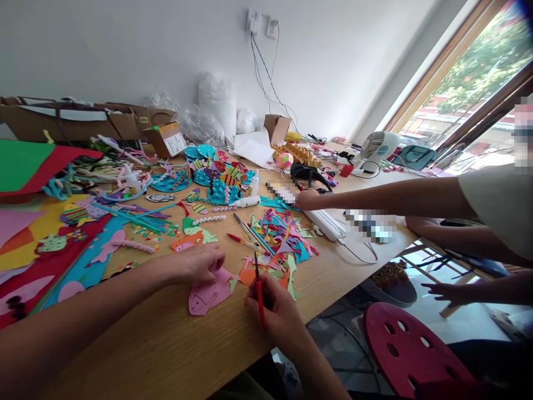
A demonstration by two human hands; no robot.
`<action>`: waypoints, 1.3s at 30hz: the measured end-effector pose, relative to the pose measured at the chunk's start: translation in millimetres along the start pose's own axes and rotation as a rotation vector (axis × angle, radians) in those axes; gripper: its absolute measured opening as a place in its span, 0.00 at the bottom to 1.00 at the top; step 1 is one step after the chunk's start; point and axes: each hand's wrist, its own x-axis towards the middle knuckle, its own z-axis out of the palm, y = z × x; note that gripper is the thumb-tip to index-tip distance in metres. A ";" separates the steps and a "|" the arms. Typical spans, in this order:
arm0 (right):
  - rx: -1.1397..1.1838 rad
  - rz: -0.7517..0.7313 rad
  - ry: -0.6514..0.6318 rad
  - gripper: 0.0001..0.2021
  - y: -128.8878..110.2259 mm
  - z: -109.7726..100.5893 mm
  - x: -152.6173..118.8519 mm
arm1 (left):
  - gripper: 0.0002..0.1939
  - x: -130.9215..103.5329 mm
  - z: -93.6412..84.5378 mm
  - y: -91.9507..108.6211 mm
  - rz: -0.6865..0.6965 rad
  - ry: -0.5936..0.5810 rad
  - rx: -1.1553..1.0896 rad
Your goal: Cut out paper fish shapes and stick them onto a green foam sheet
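My left hand (200,263) reaches over the top edge of a pink paper piece (206,297) with a fish drawn on it, its fingers bent together at the paper. Just to the right, my right hand (272,305) is closed around the red handles of a pair of scissors (259,294). The dark blades point away from me and look closed, apart from the pink paper. Orange and green paper scraps (287,272) lie beyond the scissors.
Colored scraps, pens (242,240), a white glue bottle (245,201) and paper fish crowd the table (166,344). Another person's arm (375,199) reaches in from the right near a white power strip (325,224). A red stool (412,344) stands at the lower right.
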 end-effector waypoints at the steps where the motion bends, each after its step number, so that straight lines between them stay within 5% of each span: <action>1: -0.010 0.000 -0.001 0.05 1.1 0.0 0.2 | 0.12 0.4 0.6 -0.4 0.006 0.005 0.002; 17: -0.066 -0.024 -0.016 0.04 -10.3 6.0 6.7 | 0.04 14.2 12.1 -17.6 0.124 0.030 -0.037; 28: 0.102 -0.084 0.151 0.07 -14.4 8.1 24.1 | 0.02 -15.8 -25.0 -8.2 0.127 0.055 -0.232; 32: 0.080 -0.050 0.217 0.12 -21.6 6.2 31.6 | 0.04 -19.5 -33.6 -2.6 0.160 0.096 -0.484; 39: 0.404 -0.031 0.114 0.17 -44.0 10.0 46.7 | 0.16 -15.5 -31.1 0.2 0.218 0.209 -0.833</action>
